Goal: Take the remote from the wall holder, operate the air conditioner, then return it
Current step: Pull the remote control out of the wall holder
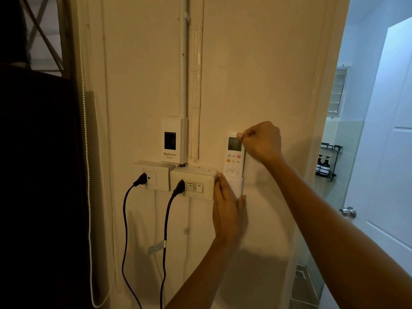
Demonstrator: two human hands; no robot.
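Note:
A white remote [233, 157] with a grey screen and coloured buttons stands upright in a white wall holder [239, 186] on the cream wall. Its lower end sits inside the holder. My right hand [260, 141] pinches the remote's top right corner between thumb and fingers. My left hand [227, 208] lies flat against the holder from below and the left, with the thumb under the holder's base. The air conditioner is not in view.
Left of the holder are a switch and socket box [194, 182], a second socket box [152, 175], two black plugs with hanging cables [166, 237] and a breaker box [174, 140]. A bead chain [89, 175] hangs far left. An open white door [379, 152] is at the right.

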